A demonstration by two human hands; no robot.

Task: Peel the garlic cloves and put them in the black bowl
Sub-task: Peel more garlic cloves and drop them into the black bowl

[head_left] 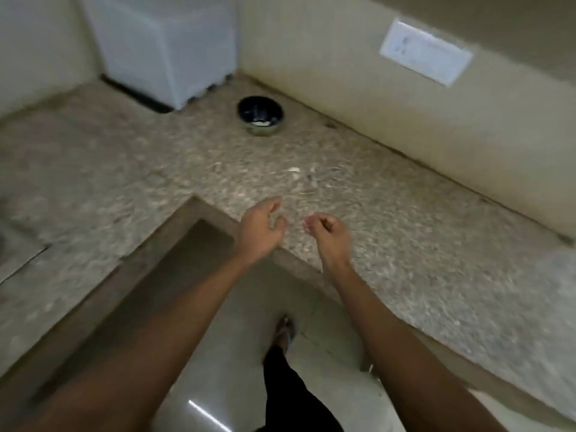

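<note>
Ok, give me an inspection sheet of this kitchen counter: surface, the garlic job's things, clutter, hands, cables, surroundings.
Surface: speckled stone L-shaped counter, blurred by camera motion.
Job's things: round black bowl near the back wall, something pale inside; small pale bit on the counter ahead of the hands, too blurred to name.
Clutter: nothing seen beyond that bit.
Grip: left hand with loosely curled fingers, no object visible in it; right hand curled, contents cannot be told; both hover over the counter's front edge.
Cables: nothing seen.
Surroundings: white box-shaped appliance in the back corner; white wall switch plate; pale glossy floor below.
</note>
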